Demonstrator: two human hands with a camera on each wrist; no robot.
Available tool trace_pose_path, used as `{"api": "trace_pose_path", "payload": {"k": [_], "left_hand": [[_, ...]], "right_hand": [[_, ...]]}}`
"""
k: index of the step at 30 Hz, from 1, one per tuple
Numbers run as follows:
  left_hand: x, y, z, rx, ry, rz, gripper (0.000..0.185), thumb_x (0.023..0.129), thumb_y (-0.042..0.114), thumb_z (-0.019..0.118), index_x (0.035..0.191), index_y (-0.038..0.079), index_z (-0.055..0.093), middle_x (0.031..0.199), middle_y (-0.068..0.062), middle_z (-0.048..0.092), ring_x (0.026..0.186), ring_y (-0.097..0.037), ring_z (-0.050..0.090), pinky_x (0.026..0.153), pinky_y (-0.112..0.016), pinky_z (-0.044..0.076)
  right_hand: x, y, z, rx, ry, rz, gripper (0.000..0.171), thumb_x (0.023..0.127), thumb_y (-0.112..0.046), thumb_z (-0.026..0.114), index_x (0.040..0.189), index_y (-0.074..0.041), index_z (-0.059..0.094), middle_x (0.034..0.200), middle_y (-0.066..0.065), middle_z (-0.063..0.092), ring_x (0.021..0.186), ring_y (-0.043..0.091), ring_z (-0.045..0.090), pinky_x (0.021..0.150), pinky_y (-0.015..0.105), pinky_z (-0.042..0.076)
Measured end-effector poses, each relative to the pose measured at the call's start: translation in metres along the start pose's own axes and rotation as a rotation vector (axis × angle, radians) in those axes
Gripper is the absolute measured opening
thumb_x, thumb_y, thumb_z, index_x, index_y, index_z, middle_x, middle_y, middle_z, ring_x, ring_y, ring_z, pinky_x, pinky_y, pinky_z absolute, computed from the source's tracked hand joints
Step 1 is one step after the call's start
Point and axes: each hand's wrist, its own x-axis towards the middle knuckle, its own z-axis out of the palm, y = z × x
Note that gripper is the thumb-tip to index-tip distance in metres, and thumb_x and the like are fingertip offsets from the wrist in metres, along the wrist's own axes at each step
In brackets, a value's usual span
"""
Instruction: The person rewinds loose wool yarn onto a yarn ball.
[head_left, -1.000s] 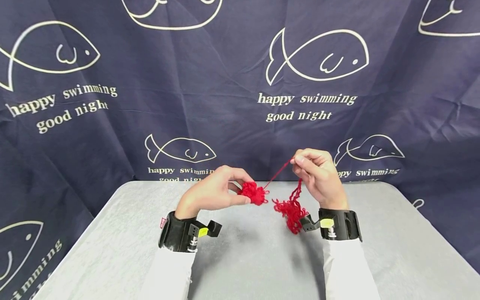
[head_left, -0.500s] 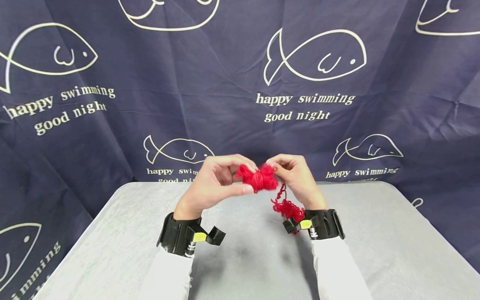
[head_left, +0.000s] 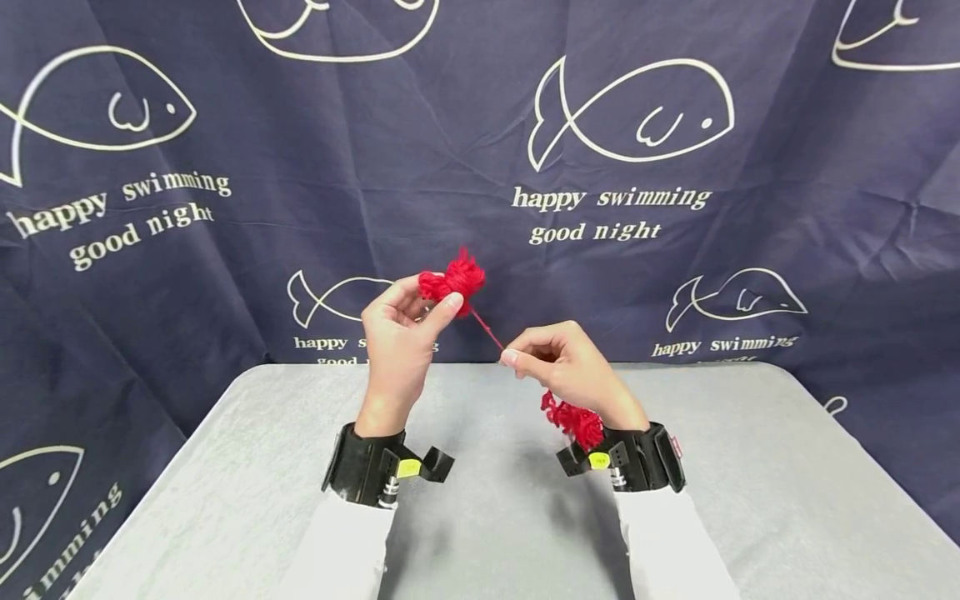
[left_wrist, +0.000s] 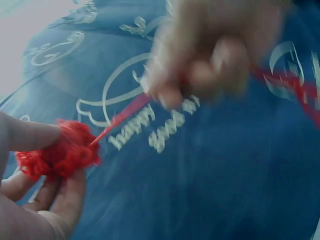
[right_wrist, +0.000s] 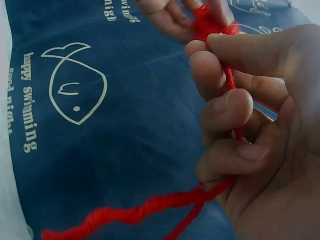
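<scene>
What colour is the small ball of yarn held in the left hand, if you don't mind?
Bright red; the yarn ball in the left hand shows best in the head view.

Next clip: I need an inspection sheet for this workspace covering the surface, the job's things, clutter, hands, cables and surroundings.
Surface: grey table, covered in a pale cloth.
Job's things: small red yarn ball held up; a taut yarn strand runs from it to the other hand; a loose yarn tangle hangs below that hand, above the table.
Clutter: nothing seen.
Hands: left hand pinches the yarn ball between thumb and fingers; right hand has its fingers curled round the strand. Both wear black wrist cameras over white sleeves.
Cables: nothing seen.
Surroundings: dark blue backdrop printed with white fish and "happy swimming good night".
</scene>
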Motion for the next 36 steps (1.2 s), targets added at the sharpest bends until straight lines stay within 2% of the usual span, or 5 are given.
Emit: {"api": "trace_pose_path", "payload": {"k": [6,19,24,30,36], "left_hand": [[0.000,-0.005,-0.010,0.484,-0.161,0.036,0.026,0.073,-0.002,0.075,0.097,-0.003,0.067,0.088,-0.011,0.067,0.075,-0.019,0.066,0.073,-0.031,0.056],[-0.005,-0.001,-0.013,0.802,-0.630,-0.242,0.023,0.074,0.005,0.075,0.095,0.007,0.068,0.078,0.002,0.067,0.067,-0.010,0.064,0.063,-0.027,0.053],[-0.005,0.003,-0.020,0.683,-0.845,-0.290,0.022,0.074,0.005,0.076,0.093,0.012,0.069,0.079,0.004,0.066,0.072,-0.012,0.064,0.069,-0.028,0.054],[-0.005,0.011,-0.027,0.209,-1.104,-0.286,0.024,0.077,-0.002,0.073,0.099,0.005,0.067,0.090,-0.007,0.063,0.084,-0.024,0.060,0.080,-0.039,0.054],[-0.006,0.022,-0.026,-0.116,-1.125,-0.239,0.027,0.076,-0.014,0.067,0.099,0.000,0.064,0.095,-0.017,0.060,0.091,-0.035,0.054,0.082,-0.048,0.050]], "right_hand": [[-0.005,-0.027,-0.006,-0.031,0.031,-0.023,0.008,0.085,-0.001,0.065,0.083,-0.006,0.070,0.064,0.011,0.055,0.049,0.015,0.039,0.042,0.026,0.031],[-0.011,0.007,-0.029,0.369,0.187,-0.052,0.009,0.087,-0.001,0.061,0.080,0.003,0.064,0.054,0.004,0.043,0.046,0.015,0.033,0.036,0.030,0.019],[-0.009,0.013,-0.032,0.598,0.220,-0.099,0.016,0.091,0.003,0.053,0.081,0.000,0.065,0.058,0.004,0.047,0.046,0.014,0.031,0.039,0.024,0.016],[-0.008,0.023,-0.033,0.669,0.281,-0.080,0.015,0.092,0.003,0.053,0.082,0.002,0.064,0.062,0.004,0.051,0.047,0.012,0.032,0.041,0.023,0.013],[-0.005,0.031,-0.028,0.523,0.330,0.008,0.012,0.090,-0.004,0.060,0.080,-0.003,0.065,0.061,0.001,0.052,0.051,0.009,0.040,0.041,0.023,0.019]]}}
